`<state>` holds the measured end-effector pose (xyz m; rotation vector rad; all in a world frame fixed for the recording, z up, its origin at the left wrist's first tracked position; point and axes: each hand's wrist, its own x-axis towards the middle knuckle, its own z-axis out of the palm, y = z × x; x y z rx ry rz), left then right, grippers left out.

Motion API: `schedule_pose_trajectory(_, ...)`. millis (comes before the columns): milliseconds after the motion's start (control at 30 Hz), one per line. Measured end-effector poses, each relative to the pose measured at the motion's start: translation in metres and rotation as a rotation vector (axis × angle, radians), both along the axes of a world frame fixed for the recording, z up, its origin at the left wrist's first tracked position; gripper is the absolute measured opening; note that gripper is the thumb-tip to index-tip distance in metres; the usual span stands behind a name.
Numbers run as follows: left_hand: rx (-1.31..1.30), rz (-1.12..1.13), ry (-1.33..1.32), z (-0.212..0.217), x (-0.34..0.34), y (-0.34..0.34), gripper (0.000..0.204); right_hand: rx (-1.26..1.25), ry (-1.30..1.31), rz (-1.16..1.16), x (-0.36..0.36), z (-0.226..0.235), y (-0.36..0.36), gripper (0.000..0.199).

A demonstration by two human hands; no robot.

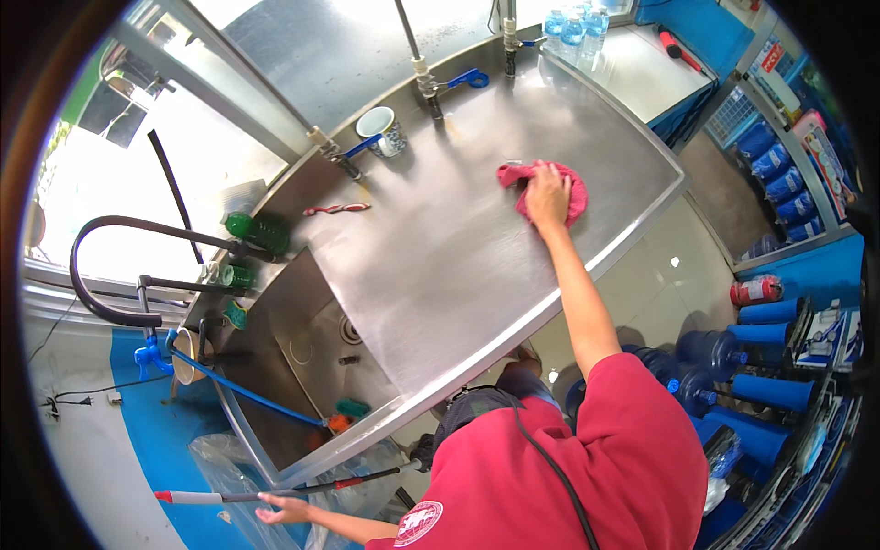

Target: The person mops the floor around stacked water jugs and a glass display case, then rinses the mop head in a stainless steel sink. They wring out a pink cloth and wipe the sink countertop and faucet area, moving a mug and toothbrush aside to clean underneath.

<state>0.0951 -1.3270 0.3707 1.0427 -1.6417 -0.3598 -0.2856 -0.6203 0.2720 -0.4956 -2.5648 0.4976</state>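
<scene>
My right hand (548,196) lies palm down on the red cloth (577,196), which is bunched on the steel counter (440,266), well right of the sink basin (316,325); I can't tell whether my fingers grip it. My left hand (286,511) is empty, fingers extended, beside a pole (209,498).

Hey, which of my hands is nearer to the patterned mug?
Your right. The right hand is on the red cloth, to the right of the mug on the steel counter. The left hand is farther away, past the counter's near edge.
</scene>
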Motion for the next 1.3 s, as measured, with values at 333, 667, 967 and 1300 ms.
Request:
schedule_pose_trajectory(333, 0.049, -0.739, -0.615, -0.05, -0.088, 0.237, 0.042, -1.608, 0.966, -0.069, 0.068, 0.083, 0.242, 0.049)
schedule_pose_trajectory(667, 0.19, -0.776, -0.581, -0.07, -0.067, 0.249, 0.04, 0.103, -0.295, 0.047, 0.024, -0.025, 0.313, 0.048)
schedule_pose_trajectory(967, 0.182, -0.72, -0.477, -0.067, -0.061, 0.29, 0.033, 0.307, -0.079, 0.366, 0.064, -0.003, 0.027, 0.057)
schedule_pose_trajectory(1300, 0.025, -1.048, -0.521, -0.056, -0.146, 0.359, 0.034, 0.138, -0.116, 0.834, 0.099, 0.011, -0.088, 0.065)
